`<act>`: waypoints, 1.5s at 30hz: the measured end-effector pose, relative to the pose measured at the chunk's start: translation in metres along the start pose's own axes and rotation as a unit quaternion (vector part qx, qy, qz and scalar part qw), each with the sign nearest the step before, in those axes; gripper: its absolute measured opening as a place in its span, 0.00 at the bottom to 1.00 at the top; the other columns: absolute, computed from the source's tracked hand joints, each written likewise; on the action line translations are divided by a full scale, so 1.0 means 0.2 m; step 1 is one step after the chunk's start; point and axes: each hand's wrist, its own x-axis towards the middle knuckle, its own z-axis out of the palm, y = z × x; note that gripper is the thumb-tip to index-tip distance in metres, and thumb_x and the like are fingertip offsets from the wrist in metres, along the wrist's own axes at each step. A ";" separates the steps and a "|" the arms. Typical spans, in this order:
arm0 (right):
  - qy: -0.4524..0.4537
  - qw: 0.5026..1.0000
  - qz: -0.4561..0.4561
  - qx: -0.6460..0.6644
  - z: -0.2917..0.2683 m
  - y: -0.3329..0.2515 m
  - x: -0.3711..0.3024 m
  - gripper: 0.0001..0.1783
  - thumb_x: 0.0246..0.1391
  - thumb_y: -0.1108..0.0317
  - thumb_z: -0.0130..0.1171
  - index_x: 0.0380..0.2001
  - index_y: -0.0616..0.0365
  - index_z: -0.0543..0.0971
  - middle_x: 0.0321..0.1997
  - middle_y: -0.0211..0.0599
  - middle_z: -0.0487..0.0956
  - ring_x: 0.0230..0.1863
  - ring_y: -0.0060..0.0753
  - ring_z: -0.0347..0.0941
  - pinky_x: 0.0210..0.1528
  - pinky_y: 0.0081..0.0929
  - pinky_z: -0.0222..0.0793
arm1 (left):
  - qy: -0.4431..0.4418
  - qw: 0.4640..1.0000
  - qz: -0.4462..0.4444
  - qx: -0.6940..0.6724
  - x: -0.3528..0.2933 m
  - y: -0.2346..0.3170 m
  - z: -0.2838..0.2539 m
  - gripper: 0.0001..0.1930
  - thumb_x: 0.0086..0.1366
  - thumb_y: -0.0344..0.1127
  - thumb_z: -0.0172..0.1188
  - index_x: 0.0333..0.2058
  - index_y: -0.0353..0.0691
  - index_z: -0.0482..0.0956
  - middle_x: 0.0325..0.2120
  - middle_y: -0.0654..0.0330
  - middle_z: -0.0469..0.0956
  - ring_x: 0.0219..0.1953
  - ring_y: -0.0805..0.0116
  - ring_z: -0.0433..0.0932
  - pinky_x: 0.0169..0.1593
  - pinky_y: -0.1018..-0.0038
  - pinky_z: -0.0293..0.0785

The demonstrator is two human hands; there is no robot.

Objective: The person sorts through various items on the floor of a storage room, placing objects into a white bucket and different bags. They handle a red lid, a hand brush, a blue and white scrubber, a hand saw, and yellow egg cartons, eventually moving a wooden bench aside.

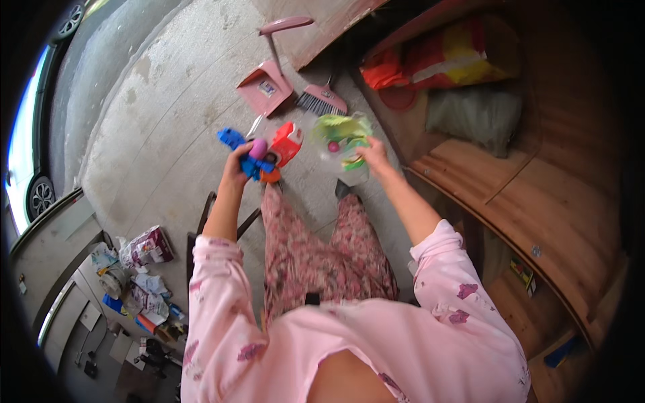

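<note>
Held apart above the grey floor (175, 127)
Blue, red and purple pieces (258, 149) are gripped by the left hand (237, 165); a clear-and-green plastic item (342, 127) is held by the right hand (376, 157)

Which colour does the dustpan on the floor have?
The dustpan is pink; the head view, the only one here, shows it best.

Dustpan (263, 95), pink, upright handle: floor, beyond the left hand (236, 166). Broom (327, 98), pink, dark bristles: beside it, beyond the right hand (376, 158). Sack (460, 54), red and yellow: beyond and right of the right hand. Bag (470, 117), greyish: just nearer. Wooden unit (463, 164): right of the right hand. Car (27, 134), pale: far left of the left hand.
</note>
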 end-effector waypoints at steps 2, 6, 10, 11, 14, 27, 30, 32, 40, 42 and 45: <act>0.009 0.999 -0.042 0.019 0.06 0.12 0.00 0.27 0.34 0.76 0.55 0.43 0.72 0.69 0.43 0.44 0.73 0.43 0.32 0.70 0.44 0.25 0.66 | 0.001 0.999 -0.003 -0.037 -0.08 -0.06 -0.03 0.17 0.50 0.31 0.58 0.40 0.33 0.69 0.33 0.53 0.75 0.36 0.57 0.76 0.46 0.61 0.72; -0.038 0.935 0.083 0.344 -0.13 0.30 0.13 0.25 0.44 0.77 0.53 0.50 0.69 0.66 0.44 0.44 0.72 0.45 0.35 0.68 0.49 0.29 0.64 | 0.000 0.997 0.020 -0.080 0.00 -0.40 0.06 0.22 0.49 0.31 0.57 0.44 0.34 0.66 0.35 0.51 0.74 0.39 0.54 0.75 0.48 0.60 0.70; -0.058 0.924 0.119 0.358 -0.15 0.56 0.31 0.21 0.47 0.77 0.50 0.48 0.66 0.69 0.43 0.41 0.72 0.44 0.34 0.68 0.49 0.30 0.64 | -0.002 0.998 0.041 -0.050 0.19 -0.57 -0.19 0.26 0.46 0.35 0.59 0.45 0.33 0.64 0.34 0.48 0.74 0.36 0.52 0.76 0.45 0.57 0.72; -0.056 0.930 0.129 0.339 -0.16 0.62 0.37 0.20 0.47 0.76 0.50 0.47 0.65 0.70 0.43 0.40 0.72 0.44 0.33 0.69 0.49 0.30 0.64 | 0.010 0.997 0.050 -0.051 0.25 -0.59 -0.26 0.26 0.46 0.35 0.59 0.45 0.33 0.64 0.34 0.49 0.75 0.36 0.52 0.76 0.44 0.57 0.72; -0.052 0.995 0.076 -0.032 -0.23 0.73 0.60 0.14 0.40 0.75 0.52 0.31 0.51 0.81 0.39 0.31 0.75 0.40 0.28 0.69 0.44 0.25 0.64 | 0.007 0.997 0.063 -0.038 0.42 -0.63 -0.43 0.26 0.47 0.34 0.58 0.45 0.32 0.64 0.34 0.49 0.75 0.36 0.52 0.76 0.45 0.58 0.72; 0.355 0.917 0.024 0.182 -0.87 0.39 1.47 0.46 0.39 0.40 0.60 0.54 0.59 0.58 0.53 0.47 0.60 0.48 0.51 0.63 0.47 0.46 0.66 | -0.040 0.976 -0.112 0.184 0.83 -0.56 -0.75 0.22 0.45 0.32 0.60 0.42 0.31 0.68 0.31 0.54 0.75 0.31 0.63 0.76 0.37 0.69 0.74; 0.276 0.940 -0.041 0.196 -0.95 0.44 1.60 0.34 0.39 0.47 0.63 0.50 0.42 0.64 0.50 0.35 0.64 0.44 0.45 0.64 0.43 0.39 0.67 | -0.043 0.929 -0.072 0.362 0.90 -0.57 -0.66 0.22 0.42 0.31 0.62 0.39 0.33 0.70 0.28 0.58 0.74 0.28 0.68 0.74 0.37 0.73 0.72; 0.289 0.933 -0.062 0.207 -1.07 0.42 1.67 0.22 0.41 0.63 0.65 0.40 0.45 0.68 0.34 0.30 0.71 0.31 0.34 0.67 0.25 0.27 0.66 | -0.049 0.884 -0.036 0.463 1.01 -0.65 -0.69 0.20 0.41 0.30 0.63 0.36 0.36 0.71 0.27 0.61 0.73 0.28 0.71 0.73 0.33 0.77 0.69; 0.289 0.920 -0.253 0.077 -0.49 0.55 1.19 0.12 0.44 0.72 0.62 0.33 0.61 0.74 0.34 0.32 0.75 0.31 0.22 0.70 0.31 0.20 0.66 | 0.033 0.468 0.117 0.875 1.15 -1.02 -0.77 0.27 0.43 0.38 0.62 0.42 0.33 0.66 0.39 0.45 0.70 0.39 0.51 0.74 0.40 0.63 0.72; 0.210 0.929 -0.299 0.053 -0.23 0.56 0.89 0.15 0.46 0.72 0.61 0.39 0.63 0.74 0.38 0.32 0.75 0.38 0.21 0.70 0.41 0.20 0.66 | 0.017 0.406 0.117 0.906 1.13 -1.01 -0.75 0.27 0.44 0.39 0.62 0.42 0.36 0.66 0.40 0.49 0.70 0.39 0.54 0.75 0.39 0.63 0.72; 0.103 0.915 -0.386 -0.063 0.00 0.57 0.54 0.15 0.47 0.72 0.60 0.40 0.64 0.74 0.39 0.30 0.75 0.38 0.18 0.68 0.43 0.18 0.64 | -0.009 0.346 0.137 0.928 1.15 -1.14 -0.76 0.28 0.43 0.40 0.64 0.43 0.37 0.66 0.38 0.52 0.69 0.40 0.56 0.74 0.40 0.59 0.69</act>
